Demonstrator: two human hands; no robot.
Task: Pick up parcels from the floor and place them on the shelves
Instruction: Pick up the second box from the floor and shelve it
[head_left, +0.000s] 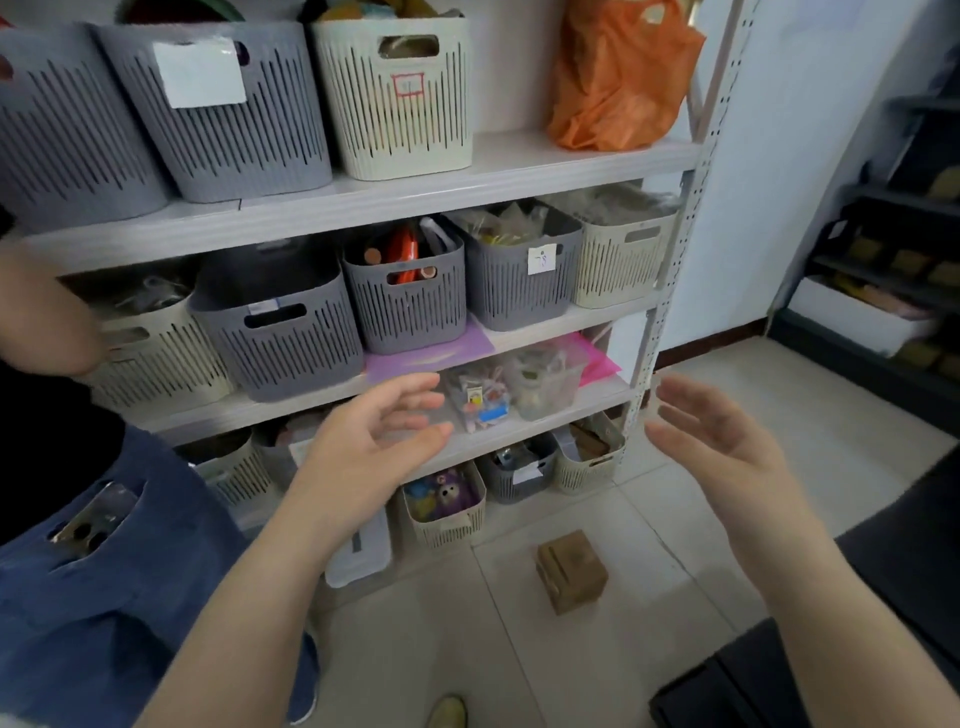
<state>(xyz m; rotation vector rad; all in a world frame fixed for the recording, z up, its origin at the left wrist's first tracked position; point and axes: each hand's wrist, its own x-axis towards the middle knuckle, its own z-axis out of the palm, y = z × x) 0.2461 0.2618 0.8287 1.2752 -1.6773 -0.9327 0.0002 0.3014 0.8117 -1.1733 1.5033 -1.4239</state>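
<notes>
— Parcel position?
— Parcel (571, 570): brown box on the floor (597, 675), below and between your hands, touched by neither.
— Hand status?
— Your left hand (371, 447) and right hand (727, 441) are raised, palms facing, fingers relaxed, holding nothing.
— Beyond them?
— Shelves (363, 202) carrying slotted baskets (280, 332); an orange bag (618, 78) sits on the upper level.
</notes>
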